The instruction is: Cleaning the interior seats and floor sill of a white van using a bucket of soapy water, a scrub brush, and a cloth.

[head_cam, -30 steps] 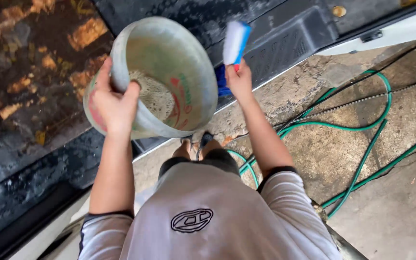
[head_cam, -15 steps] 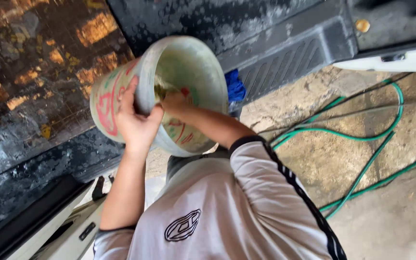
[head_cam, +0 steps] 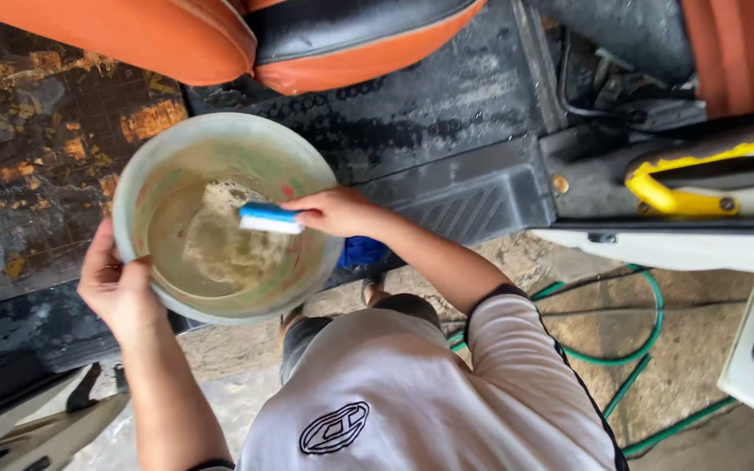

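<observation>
Far left of the frame: wet black floor mat (head_cam: 37, 174) flecked with orange-brown grime, lying in a vehicle footwell. Lower left: left hand (head_cam: 115, 283), grip clamped on the rim of the pale green bucket (head_cam: 224, 218), thumb over the edge, fingers hidden beneath. Left of centre: bucket held tilted toward the camera, murky brown soapy water (head_cam: 211, 249) pooled in its bottom. Centre: right hand (head_cam: 338, 212), grip closed around the blue and white scrub brush (head_cam: 270, 218), bristle side down and just over the water inside the bucket. Best done, by the look of it, with the bucket kept level enough not to slop over the near rim, the brush dunked fully into the suds, then lifted slowly to let the excess drip off inside. Upper centre: orange and black seat (head_cam: 307, 35) above a dark wet floor. Lower centre: white shirt (head_cam: 421, 401) with black trim. Right: yellow handle (head_cam: 682, 187) on a door sill, and below it a green hose (head_cam: 647, 331) looped over rough concrete ground (head_cam: 586, 327).
</observation>
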